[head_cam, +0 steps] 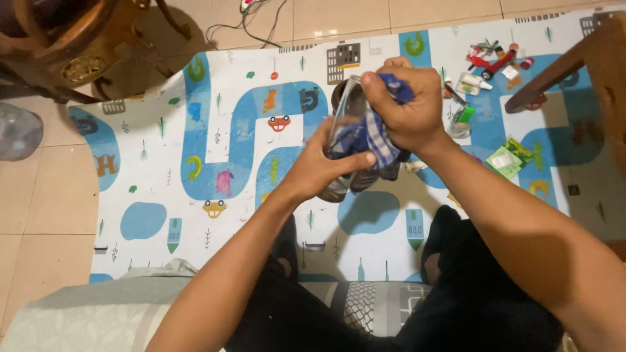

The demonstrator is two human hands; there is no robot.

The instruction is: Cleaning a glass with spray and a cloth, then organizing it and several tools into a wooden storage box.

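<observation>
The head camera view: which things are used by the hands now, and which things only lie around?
In use:
- left hand, holding the clear glass
- right hand, pressing the blue checked cloth on the glass

Lying about:
- red toy vehicle
- white tube
- green packets
- play mat
- wooden chair

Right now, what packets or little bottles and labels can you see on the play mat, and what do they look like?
Green packets: flat, green with white patches, on the mat right of the right hand.
White bottle: small, lying on its side near the mat's top edge.
Green-topped clear container: small, just below the white bottle.
Red toy pieces: a jumble above the bottle; any labels are too small to tell.
</observation>
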